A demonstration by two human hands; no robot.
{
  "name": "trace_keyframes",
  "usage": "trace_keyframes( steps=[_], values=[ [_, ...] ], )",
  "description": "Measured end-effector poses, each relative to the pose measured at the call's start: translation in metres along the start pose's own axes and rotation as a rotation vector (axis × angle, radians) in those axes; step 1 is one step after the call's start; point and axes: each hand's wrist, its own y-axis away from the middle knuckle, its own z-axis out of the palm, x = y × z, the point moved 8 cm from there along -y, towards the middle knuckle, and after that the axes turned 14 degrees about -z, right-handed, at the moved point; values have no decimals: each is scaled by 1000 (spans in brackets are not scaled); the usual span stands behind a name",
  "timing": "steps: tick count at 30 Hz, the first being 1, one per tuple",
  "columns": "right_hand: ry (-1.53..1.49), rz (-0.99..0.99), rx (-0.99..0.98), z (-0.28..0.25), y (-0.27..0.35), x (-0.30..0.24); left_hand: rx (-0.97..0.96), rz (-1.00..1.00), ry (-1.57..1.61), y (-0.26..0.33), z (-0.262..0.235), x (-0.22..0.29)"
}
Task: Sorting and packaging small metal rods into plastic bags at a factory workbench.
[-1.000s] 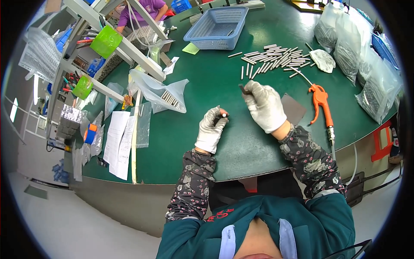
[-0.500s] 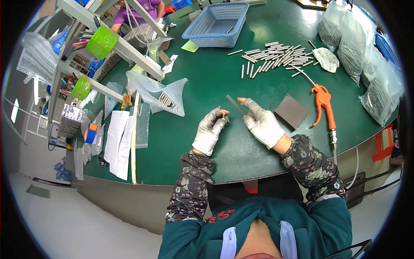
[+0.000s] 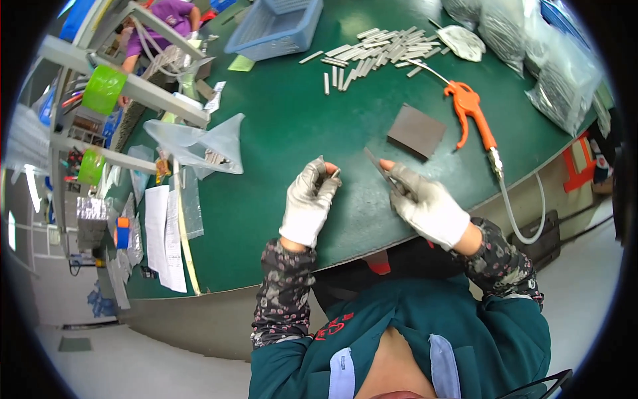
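Note:
Both of my hands wear whitish gloves with bare fingertips, and they are held apart over the near part of the green table. My left hand (image 3: 307,206) pinches a short metal pin (image 3: 336,173) between thumb and fingers. In my right hand (image 3: 430,209) is a thin, flat grey strip (image 3: 378,165), its free end pointing up and left toward the pin without touching it. A dark brown rectangular block (image 3: 417,132) lies just beyond my right hand. Further off is a loose heap of metal pins (image 3: 385,52).
An orange air blow gun (image 3: 468,106) with a hose lies at right. Beyond are a crumpled white glove (image 3: 462,43), bags of parts (image 3: 565,86) and a blue basket (image 3: 276,30). At left are an open plastic bag (image 3: 206,143), papers (image 3: 166,233) and a rack (image 3: 153,96). A co-worker (image 3: 166,23) is behind.
The view has shifted, so the table's things appear higher and further left. Both hands are closer to the table's near edge. The strip in my right hand is angled more steeply.

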Motion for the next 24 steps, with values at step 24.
trace_keyframes(
  steps=[24],
  values=[
    [-523, 182, 182, 54, 116, 47, 306, 481, -719, 99, 60, 23]
  ],
)
